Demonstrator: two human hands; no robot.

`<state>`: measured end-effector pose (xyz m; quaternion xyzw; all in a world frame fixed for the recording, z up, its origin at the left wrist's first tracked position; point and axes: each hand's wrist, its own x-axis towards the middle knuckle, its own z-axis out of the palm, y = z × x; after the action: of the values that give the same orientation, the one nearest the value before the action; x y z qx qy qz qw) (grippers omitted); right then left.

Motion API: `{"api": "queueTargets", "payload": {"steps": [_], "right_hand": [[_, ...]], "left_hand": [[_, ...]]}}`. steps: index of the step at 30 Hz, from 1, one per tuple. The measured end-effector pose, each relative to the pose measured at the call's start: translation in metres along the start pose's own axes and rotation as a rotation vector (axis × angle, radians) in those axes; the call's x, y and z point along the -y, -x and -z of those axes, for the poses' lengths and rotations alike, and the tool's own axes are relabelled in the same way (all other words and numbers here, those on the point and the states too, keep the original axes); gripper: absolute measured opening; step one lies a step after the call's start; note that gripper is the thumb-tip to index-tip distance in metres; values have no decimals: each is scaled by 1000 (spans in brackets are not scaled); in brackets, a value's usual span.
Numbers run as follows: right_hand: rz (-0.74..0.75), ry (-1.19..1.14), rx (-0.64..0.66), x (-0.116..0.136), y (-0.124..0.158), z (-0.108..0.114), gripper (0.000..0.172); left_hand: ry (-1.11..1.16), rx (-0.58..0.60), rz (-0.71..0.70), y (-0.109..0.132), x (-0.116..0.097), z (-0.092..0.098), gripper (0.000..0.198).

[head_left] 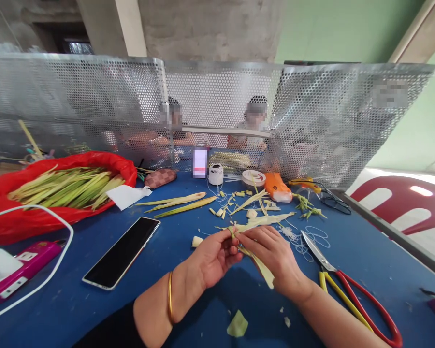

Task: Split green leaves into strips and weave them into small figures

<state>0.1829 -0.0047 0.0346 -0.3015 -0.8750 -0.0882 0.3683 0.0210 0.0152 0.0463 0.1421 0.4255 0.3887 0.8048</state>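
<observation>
My left hand (217,258) pinches the small knotted end of a pale green corn husk strip (263,271) between thumb and fingers. From the other side my right hand (270,256) grips the same strip, its fingertips meeting those of the left. The strip's wide end hangs below the right palm. Just beyond the hands lies a flat pale husk (268,221), and a short cut stub (196,241) is left of them. Scissors (333,268) with red handles and a yellow-handled tool (344,299) rest beside my right forearm. Loose white thread (297,241) lies near the scissors.
A red bag (105,164) of husks (68,188) stands at left, near a phone (123,253) and a magenta power strip (25,270). A thread spool (216,175), tape roll (253,178) and orange packet (277,187) line the back, before a perforated metal screen (217,96). People sit behind it.
</observation>
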Motion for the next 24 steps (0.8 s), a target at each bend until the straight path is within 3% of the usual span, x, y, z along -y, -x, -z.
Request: {"api": "queueTargets", "payload": {"steps": [7,10,12,17,21,24], "right_hand": [[-384,-470,-70,0,-1,-4,19],[-419,-424,-89,3,-3,-3,16],[-356,-328,-93,5,-4,-2,15],[-175,-137,-104,9,-1,-2,18],[-343,-161,-206,7,3,-6,9],[-487,-293,-236,2,4,-10,13]], "left_hand": [[-376,74,-274,1,3,2,22],[-555,56,-433,0,5,2,27],[-614,61,-504,-1,6,2,27],[-653,84,-514,-1,13,2,28],[-753,89,-542,1,14,1,34],[-729,160,-520,3,12,0,33]]}}
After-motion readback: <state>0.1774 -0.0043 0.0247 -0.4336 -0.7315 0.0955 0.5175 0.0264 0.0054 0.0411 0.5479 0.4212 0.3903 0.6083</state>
